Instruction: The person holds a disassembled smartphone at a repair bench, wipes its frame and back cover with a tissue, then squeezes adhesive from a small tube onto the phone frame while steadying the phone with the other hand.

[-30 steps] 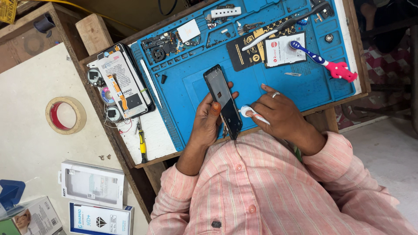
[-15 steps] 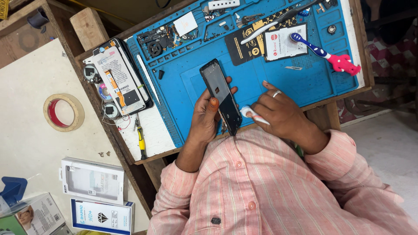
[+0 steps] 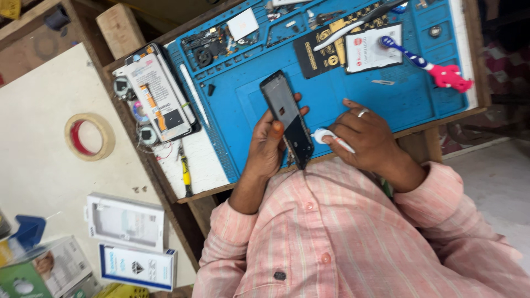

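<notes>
My left hand [image 3: 269,144] grips a dark phone frame [image 3: 286,117] and holds it tilted over the blue work mat [image 3: 243,105]. Its thumb lies across the frame's face. My right hand [image 3: 365,135] rests at the mat's near edge, beside the frame's lower end. It pinches a small white tool [image 3: 330,139] whose tip points toward the frame. A ring sits on one finger of that hand. My pink striped sleeves fill the bottom of the view.
An opened phone [image 3: 156,99] with exposed parts lies left of the mat. A pink-handled toothbrush [image 3: 428,65], tweezers [image 3: 353,25] and black packets [image 3: 323,52] lie at the mat's far side. A tape roll [image 3: 89,136], white boxes [image 3: 127,223] and a yellow screwdriver [image 3: 186,171] lie at left.
Both hands have kept their hold. The phone frame has stayed upright over the mat while the view has shifted slightly.
</notes>
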Motion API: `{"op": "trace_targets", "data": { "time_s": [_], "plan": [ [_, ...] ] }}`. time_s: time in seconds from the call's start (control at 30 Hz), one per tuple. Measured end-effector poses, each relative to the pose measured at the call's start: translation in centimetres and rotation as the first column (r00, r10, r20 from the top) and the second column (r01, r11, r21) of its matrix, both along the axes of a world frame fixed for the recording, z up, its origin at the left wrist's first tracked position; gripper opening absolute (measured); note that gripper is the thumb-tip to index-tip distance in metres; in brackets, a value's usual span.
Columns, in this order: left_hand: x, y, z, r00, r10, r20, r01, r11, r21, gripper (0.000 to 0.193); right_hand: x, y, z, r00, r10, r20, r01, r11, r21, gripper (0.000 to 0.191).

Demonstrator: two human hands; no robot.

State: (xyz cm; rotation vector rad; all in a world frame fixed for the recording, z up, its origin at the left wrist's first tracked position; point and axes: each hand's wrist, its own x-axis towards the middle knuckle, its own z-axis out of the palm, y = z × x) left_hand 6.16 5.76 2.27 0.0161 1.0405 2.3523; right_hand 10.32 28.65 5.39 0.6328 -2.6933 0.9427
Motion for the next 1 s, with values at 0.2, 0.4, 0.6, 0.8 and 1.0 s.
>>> {"op": "trace_targets", "data": {
  "time_s": [0.2,0.4,0.6,0.8,1.0],
  "plan": [
    [0.05,-0.17,-0.11,1.0,0.002,-0.009,-0.002,1.0,-0.013,0.08,0.03,0.01,0.08,1.0,-0.002,-0.006,0.002,1.0,0.03,0.018],
    [0.25,-0.13,-0.31,1.0,0.011,-0.025,-0.012,0.999,-0.032,0.079,-0.01,0.01,0.11,1.0,0.01,-0.025,-0.009,1.0,0.016,0.014],
    [0.05,-0.25,-0.51,1.0,-0.008,-0.031,0.007,1.0,-0.014,0.08,0.31,0.19,-0.11,1.0,0.028,0.002,-0.028,0.999,0.037,0.016],
    [0.07,-0.18,-0.39,1.0,-0.003,-0.004,0.003,1.0,0.018,0.08,0.51,0.19,-0.47,0.999,0.035,0.032,-0.037,0.997,0.061,0.019],
    [-0.1,-0.17,-0.4,1.0,-0.003,-0.006,0.003,1.0,0.01,0.08,0.39,0.44,-0.55,1.0,0.021,0.003,-0.021,0.999,-0.032,0.016]
  ]
}}
